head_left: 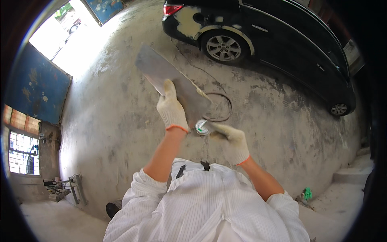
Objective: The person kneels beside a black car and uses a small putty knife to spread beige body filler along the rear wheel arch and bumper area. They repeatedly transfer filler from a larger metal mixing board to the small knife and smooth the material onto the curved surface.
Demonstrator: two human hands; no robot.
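My left hand (171, 109), in a cream knit glove with an orange cuff, grips a flat grey rectangular plate (165, 70) with the thumb laid on its upper face. Yellowish paste sticks along the plate's right edge. My right hand (229, 139), gloved the same way, is closed to the right of the plate's near end. Whatever it pinches is too small and blurred to make out. Just left of its fingertips shows a round silver-white object (202, 127) with a green mark; whether the fingers touch it cannot be told.
A black car (282, 48) stands ahead to the right, with yellowish patches around its rear wheel arch (189, 22). A dark cable (193, 64) runs over the concrete floor (109, 121) and loops beyond my hands. Blue doors (38, 84) and metal equipment (68, 187) are at the left.
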